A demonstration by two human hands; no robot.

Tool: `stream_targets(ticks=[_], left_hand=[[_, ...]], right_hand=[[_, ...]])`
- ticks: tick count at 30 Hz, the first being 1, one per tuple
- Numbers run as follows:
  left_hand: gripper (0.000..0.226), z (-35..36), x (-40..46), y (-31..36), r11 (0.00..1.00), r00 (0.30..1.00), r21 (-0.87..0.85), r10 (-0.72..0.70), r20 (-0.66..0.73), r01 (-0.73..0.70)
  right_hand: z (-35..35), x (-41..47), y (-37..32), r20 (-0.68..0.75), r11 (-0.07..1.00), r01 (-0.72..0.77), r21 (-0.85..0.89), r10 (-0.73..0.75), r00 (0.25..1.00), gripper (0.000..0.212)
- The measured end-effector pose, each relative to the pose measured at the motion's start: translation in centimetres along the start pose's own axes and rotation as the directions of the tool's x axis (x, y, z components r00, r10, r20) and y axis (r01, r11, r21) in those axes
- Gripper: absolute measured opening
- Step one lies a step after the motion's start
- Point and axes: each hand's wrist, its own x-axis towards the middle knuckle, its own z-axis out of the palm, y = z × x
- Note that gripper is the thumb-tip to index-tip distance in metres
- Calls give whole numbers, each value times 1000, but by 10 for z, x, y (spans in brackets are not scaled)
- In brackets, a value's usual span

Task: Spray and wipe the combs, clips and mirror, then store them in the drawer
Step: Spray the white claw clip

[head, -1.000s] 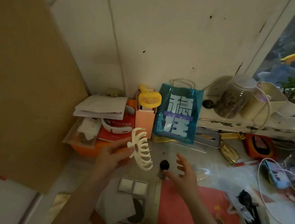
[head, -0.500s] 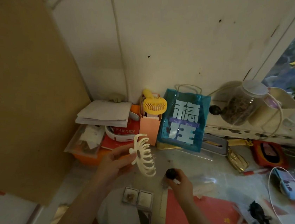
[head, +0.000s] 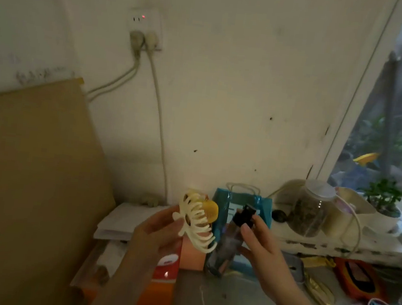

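My left hand [head: 154,232] pinches a cream claw hair clip [head: 195,223] with long curved teeth, held up above the desk. My right hand [head: 262,251] grips a small clear spray bottle [head: 228,243] with a black pump top, tilted, its nozzle close to the clip on the clip's right. The combs, the mirror and the drawer are out of sight in this view.
Behind the hands stand a teal gift bag [head: 262,209], a yellow mini fan [head: 210,212] and a pink box [head: 191,258]. A large cardboard sheet [head: 28,183] leans at left. A glass jar [head: 311,210], a potted plant [head: 384,206] and cables crowd the right.
My right hand has picked the spray bottle up from the desk and raised it beside the clip. My left hand lifted the clip higher. The camera tilted upward.
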Motion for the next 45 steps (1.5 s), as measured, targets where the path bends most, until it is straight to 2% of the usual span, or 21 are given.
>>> stream_targets(ticks=[3, 8, 10, 15, 19, 24, 28, 37, 45], left_hand=[[33, 10, 5, 33, 994, 995, -75, 89, 41, -86], [40, 26, 6, 84, 970, 968, -110, 228, 107, -216], [41, 32, 6, 101, 956, 953, -115, 281, 111, -269], [40, 46, 3, 134, 908, 900, -106, 417, 126, -406], [26, 55, 0, 149, 865, 857, -71, 502, 118, -497], [25, 59, -5, 160, 837, 829, -51, 547, 116, -545], [26, 60, -7, 166, 837, 830, -71, 548, 105, -543], [25, 61, -13, 168, 844, 834, -73, 536, 131, -531], [38, 65, -17, 168, 848, 834, -75, 529, 156, -524]], right_hand=[[5, 6, -37, 12, 998, 59, -12, -59, 998, 48], [14, 6, -99, 60, 939, 305, -162, -299, 952, 31], [20, 5, -123, 81, 888, 407, -214, -399, 913, 34], [32, 4, -166, 181, 634, 600, -489, -598, 780, 56], [36, 6, -186, 270, 433, 680, -592, -688, 673, 51], [41, 0, -203, 307, 257, 690, -677, -753, 582, 49], [38, -3, -214, 311, 136, 639, -758, -785, 536, 60], [42, -9, -216, 300, 135, 611, -780, -776, 554, 48], [37, -8, -215, 274, 156, 598, -786, -779, 563, 46]])
